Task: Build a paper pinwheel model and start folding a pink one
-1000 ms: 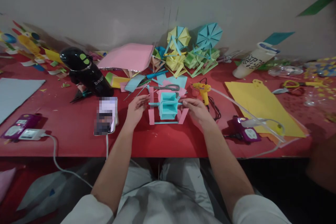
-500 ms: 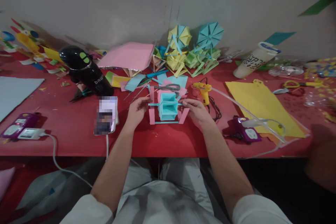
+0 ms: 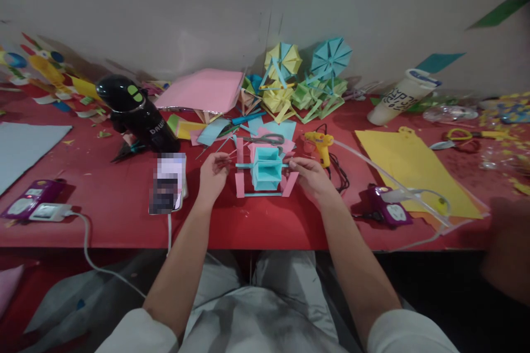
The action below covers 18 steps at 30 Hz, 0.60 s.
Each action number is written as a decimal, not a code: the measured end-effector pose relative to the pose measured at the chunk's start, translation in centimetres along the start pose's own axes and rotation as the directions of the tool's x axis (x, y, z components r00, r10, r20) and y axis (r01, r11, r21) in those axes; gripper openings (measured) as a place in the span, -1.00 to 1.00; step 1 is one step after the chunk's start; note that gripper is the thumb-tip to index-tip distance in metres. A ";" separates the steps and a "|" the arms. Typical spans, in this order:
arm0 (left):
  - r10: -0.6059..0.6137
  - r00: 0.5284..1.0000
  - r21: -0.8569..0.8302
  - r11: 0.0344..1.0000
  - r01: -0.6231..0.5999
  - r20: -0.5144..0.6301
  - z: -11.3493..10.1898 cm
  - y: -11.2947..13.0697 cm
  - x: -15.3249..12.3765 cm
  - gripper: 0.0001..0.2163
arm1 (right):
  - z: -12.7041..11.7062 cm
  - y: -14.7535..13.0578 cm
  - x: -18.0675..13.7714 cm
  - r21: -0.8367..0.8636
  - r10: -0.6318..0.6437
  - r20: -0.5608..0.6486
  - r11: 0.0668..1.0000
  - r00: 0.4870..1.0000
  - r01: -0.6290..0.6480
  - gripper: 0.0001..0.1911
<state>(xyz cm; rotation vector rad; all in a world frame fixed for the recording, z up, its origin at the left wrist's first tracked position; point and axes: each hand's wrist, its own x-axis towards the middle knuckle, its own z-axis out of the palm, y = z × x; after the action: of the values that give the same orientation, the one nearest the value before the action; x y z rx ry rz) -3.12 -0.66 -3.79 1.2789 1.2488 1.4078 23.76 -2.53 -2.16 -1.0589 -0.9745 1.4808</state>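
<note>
In front of me on the table stands a paper model: a turquoise folded-paper wheel (image 3: 267,169) on a thin turquoise axle, carried by a pink paper frame (image 3: 240,185) with a turquoise bar low across its front. My right hand (image 3: 310,176) pinches the right end of the axle between thumb and fingertips. Just left of the axle's other end is my left hand (image 3: 214,176), its fingers loosely bent and a small gap between them and the axle. Dark-handled scissors (image 3: 271,139) lie behind the model among paper scraps.
A yellow glue gun (image 3: 323,146) lies right of the model. At left are a phone (image 3: 168,185) and black bottle (image 3: 155,127); at right, yellow paper (image 3: 397,160) and a purple power socket (image 3: 389,209). Finished paper wheels (image 3: 331,58) stand against the wall.
My left hand has drawn slightly leftward off the axle's end. My right hand stays at the other end, and the model keeps its place.
</note>
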 end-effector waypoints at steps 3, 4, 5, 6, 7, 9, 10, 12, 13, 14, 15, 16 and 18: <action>-0.004 1.000 -0.011 1.000 0.004 0.014 0.3 -0.4 0.6 -0.63 | -0.2 0.2 0.2 0.003 -0.009 -0.008 1.000 1.000 0.009 -0.76; -0.012 1.000 -0.023 1.000 0.013 0.028 0.4 -0.6 0.8 -0.58 | -0.3 0.3 0.2 0.005 -0.014 -0.008 1.000 1.000 0.014 -0.77; -0.022 0.999 -0.037 0.999 0.024 0.043 0.6 -0.7 1.1 -0.53 | -0.4 0.4 0.2 0.009 -0.021 -0.008 1.000 1.000 0.021 -0.79; -0.033 0.998 -0.052 0.998 0.036 0.057 0.8 -0.8 1.3 -0.50 | -0.5 0.5 0.3 0.011 -0.026 -0.008 1.000 1.000 0.026 -0.80; -0.039 0.997 -0.066 0.997 0.044 0.068 1.0 -0.9 1.5 -0.47 | -0.6 0.5 0.3 0.010 -0.027 -0.007 1.000 1.000 0.027 -0.80; -0.042 0.996 -0.079 0.996 0.048 0.074 1.4 -1.1 1.9 -0.46 | -0.7 0.6 0.4 0.005 -0.021 -0.010 1.000 1.000 0.021 -0.80; -0.039 0.997 -0.074 0.996 0.044 0.069 1.5 -1.0 1.9 -0.47 | -0.8 0.6 0.4 0.002 -0.016 -0.010 1.000 1.000 0.016 -0.79; -0.027 0.998 -0.045 0.999 0.029 0.053 1.5 -0.9 2.0 -0.51 | -0.8 0.6 0.4 -0.002 -0.012 -0.011 1.000 1.000 0.012 -0.76; -0.019 0.999 -0.030 0.999 0.020 0.046 1.5 -0.7 2.0 -0.53 | -0.8 0.6 0.4 -0.002 -0.015 -0.014 1.000 1.000 0.015 -0.75; -0.011 0.999 -0.019 1.000 0.012 0.042 1.4 -0.6 2.0 -0.56 | -0.8 0.5 0.4 -0.002 -0.018 -0.017 1.000 1.000 0.018 -0.75; -0.007 0.999 -0.015 1.000 0.007 0.042 1.4 -0.5 1.9 -0.57 | -0.8 0.5 0.4 -0.001 -0.018 -0.022 1.000 1.000 0.018 -0.75; -0.007 0.999 -0.014 1.000 0.008 0.045 1.4 -0.4 1.9 -0.58 | -0.8 0.5 0.4 0.002 -0.015 -0.026 1.000 1.000 0.015 -0.76; -0.018 0.999 -0.011 1.000 0.019 0.050 1.4 -0.3 1.9 -0.60 | -0.7 0.4 0.3 0.014 -0.001 -0.025 1.000 1.000 0.001 -0.77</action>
<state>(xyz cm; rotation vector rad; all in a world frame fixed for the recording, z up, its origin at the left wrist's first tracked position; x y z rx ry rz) -1.94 1.42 -3.82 1.2842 1.2149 1.3598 24.32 -2.25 -2.84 -1.0645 -0.9456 1.4682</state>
